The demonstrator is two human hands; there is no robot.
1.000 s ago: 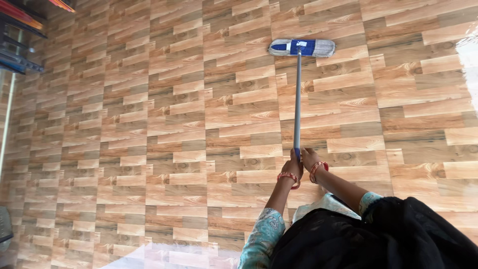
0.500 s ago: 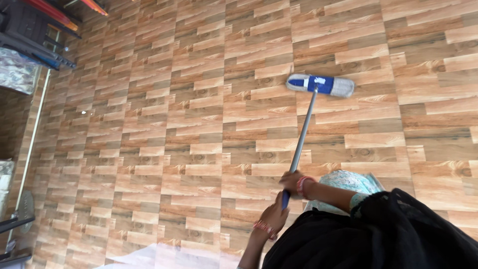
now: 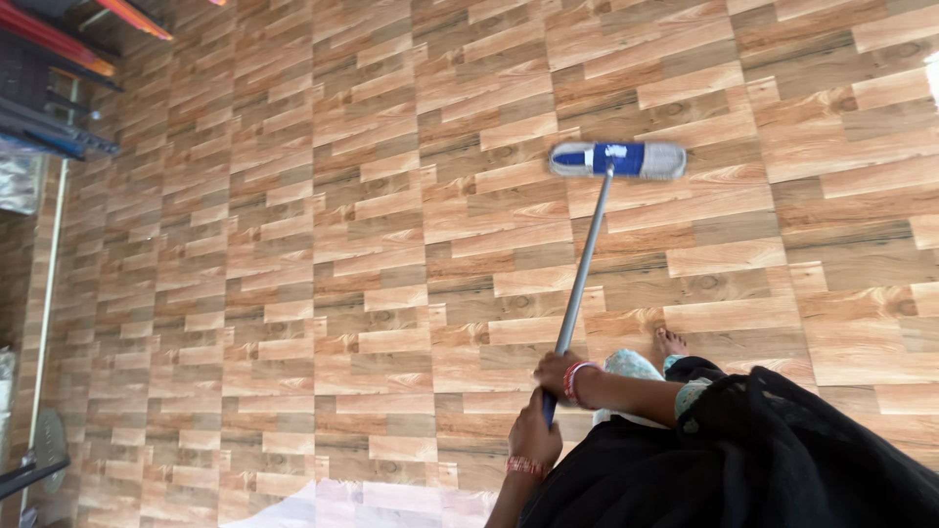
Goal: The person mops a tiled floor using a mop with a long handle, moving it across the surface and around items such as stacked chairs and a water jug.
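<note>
A flat mop (image 3: 616, 159), its blue-and-grey head lying flat on the wood-patterned tile floor (image 3: 293, 244), stands well out in front of a person who works it with both hands. The grey pole (image 3: 579, 274) slants back from the head to the person's grip. The right hand (image 3: 558, 373), bangles at the wrist, is closed around the pole higher up; the left hand (image 3: 533, 435) is clamped on the blue end of the handle just below it, fingers wrapped tight. A bare foot (image 3: 669, 341) shows just beside the pole, above a dark garment (image 3: 743, 460). Dark furniture (image 3: 49, 88) lines the far left edge. The work appears to be mid-stroke, the head extended on the tiles; the next move likely calls for a steady draw or sideways sweep, with the head kept flat and both grips firm.
</note>
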